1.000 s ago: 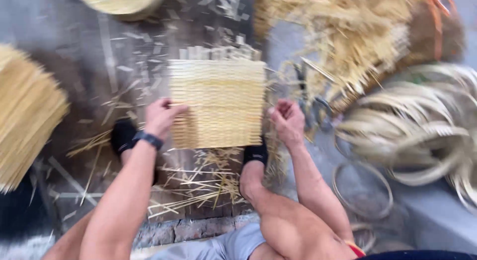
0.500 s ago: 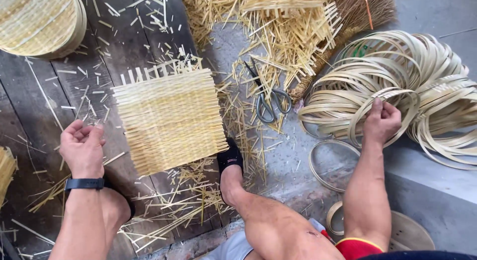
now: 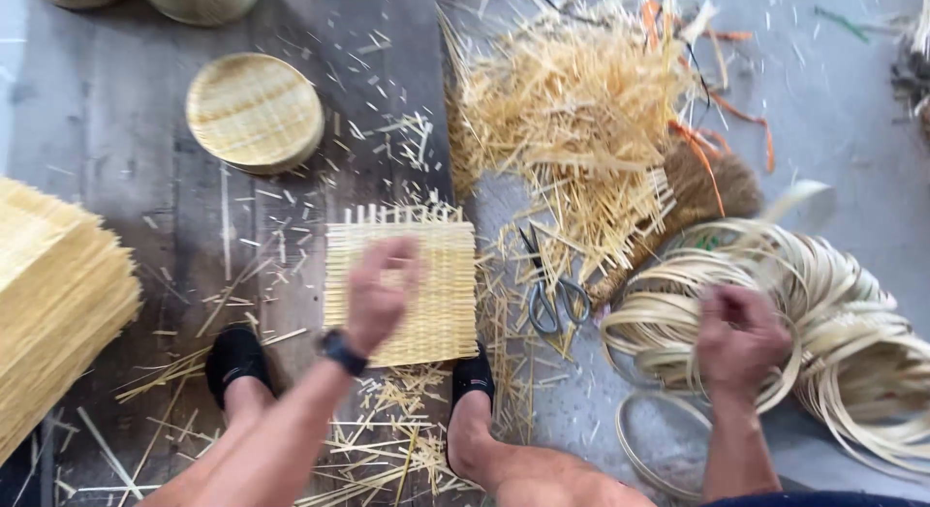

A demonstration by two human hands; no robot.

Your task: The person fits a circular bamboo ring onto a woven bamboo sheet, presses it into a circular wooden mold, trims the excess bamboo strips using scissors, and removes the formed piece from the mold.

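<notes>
Since half a second ago the view has swung: the mat (image 3: 402, 294) now sits at centre frame rather than left of centre, the round tray (image 3: 254, 112) has come in from the upper left corner, and the left hand (image 3: 380, 289) has come up from the floor and now hangs over the mat. The right hand (image 3: 738, 335) stays in the coils.

At the far left, a stack of mats (image 3: 58, 294) lies on the floor, kept within reach. The round tray rests flat at upper left, set aside. The mat lies flat on the dark boards (image 3: 174, 216) between two black shoes (image 3: 235, 360), which seem to pin its near edge. The left hand is blurred above it, fingers loosely curled and holding nothing I can make out; whether it touches the weave I cannot tell.

Right of the mat, scissors (image 3: 552, 299) lie on the floor beside a straw heap (image 3: 572, 110), handy for trimming. At the right, the right hand is clenched on strips in the bundle of hoops (image 3: 843, 323), as if pulling one loose. A single hoop (image 3: 644, 449) lies just below it.
</notes>
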